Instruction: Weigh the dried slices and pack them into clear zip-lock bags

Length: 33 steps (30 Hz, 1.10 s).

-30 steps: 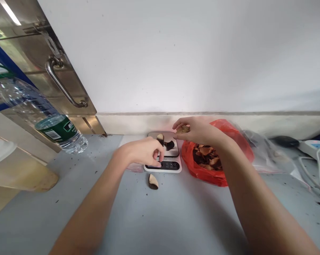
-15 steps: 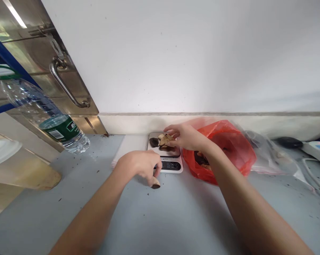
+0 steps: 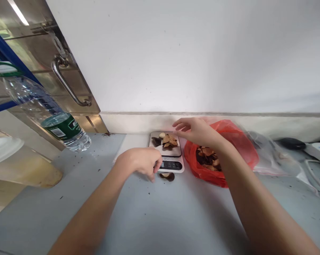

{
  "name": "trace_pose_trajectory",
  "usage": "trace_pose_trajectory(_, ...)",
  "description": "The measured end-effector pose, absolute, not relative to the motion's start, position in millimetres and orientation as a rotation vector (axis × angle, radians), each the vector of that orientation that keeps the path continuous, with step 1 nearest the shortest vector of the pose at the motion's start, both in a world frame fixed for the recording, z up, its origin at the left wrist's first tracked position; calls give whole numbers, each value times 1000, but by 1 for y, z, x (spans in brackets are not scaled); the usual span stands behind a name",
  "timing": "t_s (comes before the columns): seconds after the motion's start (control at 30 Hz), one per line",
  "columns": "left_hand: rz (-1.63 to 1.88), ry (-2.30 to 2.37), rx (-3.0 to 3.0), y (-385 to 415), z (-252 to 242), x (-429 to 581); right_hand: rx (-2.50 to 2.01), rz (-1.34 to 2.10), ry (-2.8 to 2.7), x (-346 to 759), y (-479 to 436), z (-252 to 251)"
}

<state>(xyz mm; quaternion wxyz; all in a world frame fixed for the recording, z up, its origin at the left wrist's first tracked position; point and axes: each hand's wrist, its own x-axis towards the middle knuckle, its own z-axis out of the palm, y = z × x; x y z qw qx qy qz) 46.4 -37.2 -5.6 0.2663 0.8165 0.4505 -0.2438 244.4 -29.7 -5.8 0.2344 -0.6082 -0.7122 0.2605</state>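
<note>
Neither hand holds anything: the left hand [image 3: 142, 163] is loosely curled with its fingertips down on the grey counter [image 3: 160, 219] just in front of the kitchen scale [image 3: 168, 156], and a dark dried slice [image 3: 167, 175] lies on the counter right beside those fingertips, apart from them, against the scale's front edge. Over the scale's far right corner the right hand [image 3: 197, 131] hovers with its fingers spread and nothing between them. On the scale's steel plate sits a small heap of brown dried pieces [image 3: 167, 141] (one pale piece at the back). Right of the scale, touching its side, a red plastic bag [image 3: 229, 148] lies open with more of the same pieces inside. Well left of the scale stands a clear water bottle [image 3: 50, 115].
</note>
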Motion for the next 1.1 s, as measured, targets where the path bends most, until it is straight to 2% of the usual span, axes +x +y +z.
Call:
trace_pose_trajectory(0.13, -588, 1307, 2130, -33, 5, 34, -1673, 757, -2199, 245, -39, 6)
trace_pose_trajectory(0.33, -500, 1472, 2188, -20, 11, 9, -1679, 1140, -2644, 223, -53, 5)
trace_pose_trajectory(0.67, -547, 1631, 2120, -20, 28, -13, -1790, 922, -2884, 170, -68, -3)
trace_pose_trajectory(0.83, -556, 1575, 2089, -20, 26, -15, -1744, 991, -2679, 204, -68, 16)
trace_pose_trajectory(0.97, -550, 1534, 2073, -15, 18, -18, -2110, 843, -2324, 253, -73, 38)
trace_pose_trajectory(1.1, -519, 1490, 2032, -10, 11, -22, -2222, 659, -2187, 288, -72, 38)
